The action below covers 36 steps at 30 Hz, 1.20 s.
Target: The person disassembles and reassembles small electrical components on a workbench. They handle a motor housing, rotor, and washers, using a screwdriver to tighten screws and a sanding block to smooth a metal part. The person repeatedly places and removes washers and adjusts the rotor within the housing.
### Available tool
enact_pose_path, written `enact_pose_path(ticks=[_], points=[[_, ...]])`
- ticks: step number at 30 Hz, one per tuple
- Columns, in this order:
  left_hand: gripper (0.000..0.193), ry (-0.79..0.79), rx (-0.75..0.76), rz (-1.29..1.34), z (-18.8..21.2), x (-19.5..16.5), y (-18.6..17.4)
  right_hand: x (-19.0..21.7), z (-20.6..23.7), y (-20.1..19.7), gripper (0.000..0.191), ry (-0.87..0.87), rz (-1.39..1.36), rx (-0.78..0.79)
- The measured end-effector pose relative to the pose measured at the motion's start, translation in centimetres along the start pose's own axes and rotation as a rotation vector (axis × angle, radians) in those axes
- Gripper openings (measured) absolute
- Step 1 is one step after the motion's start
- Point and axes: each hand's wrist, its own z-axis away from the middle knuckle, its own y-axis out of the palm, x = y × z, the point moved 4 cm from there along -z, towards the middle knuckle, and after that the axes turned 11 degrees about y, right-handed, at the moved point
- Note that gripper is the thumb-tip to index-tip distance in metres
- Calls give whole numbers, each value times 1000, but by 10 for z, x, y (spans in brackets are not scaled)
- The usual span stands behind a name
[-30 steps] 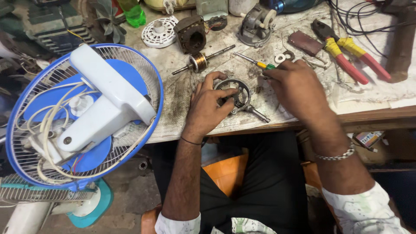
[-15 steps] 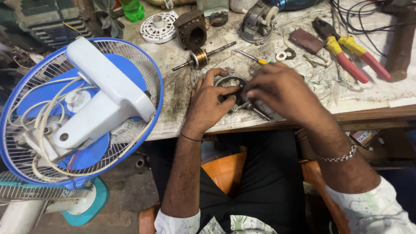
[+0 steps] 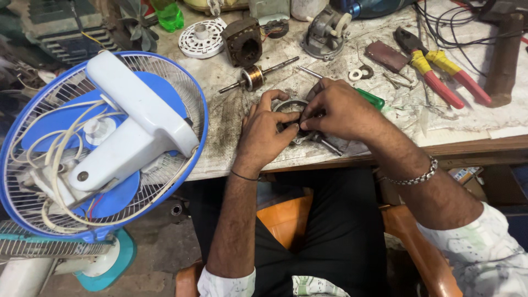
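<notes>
Both hands are closed on a round metal motor housing (image 3: 290,110) near the surface's (image 3: 231,148) front edge, the left hand (image 3: 268,132) pinning it steady so the right hand (image 3: 335,110), green-handled screwdriver (image 3: 369,99) just beyond it, can pinch at its rim.

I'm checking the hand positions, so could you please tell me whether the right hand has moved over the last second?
Yes. The right hand has moved left, away from the pliers, and now meets the left hand over the metal ring on the workbench.
</notes>
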Motion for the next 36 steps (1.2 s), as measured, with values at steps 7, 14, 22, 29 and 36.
enact_pose_path(ticks=[7,14,22,29,36], points=[[30,10,-16,-6,1,-1,-1,-7,-11,5,28,-2,-165,78],[31,-10,-16,2,-1,-2,-3,-9,-19,9,26,50,-173,178],[34,-22,-52,14,0,-3,-4,-4,-19,3,27,-3,-61,125],[30,-31,-54,19,-1,-1,-3,0,-25,2,26,-7,-38,141],[27,2,-123,69,-1,2,-8,0,-29,0,28,-47,-4,153]])
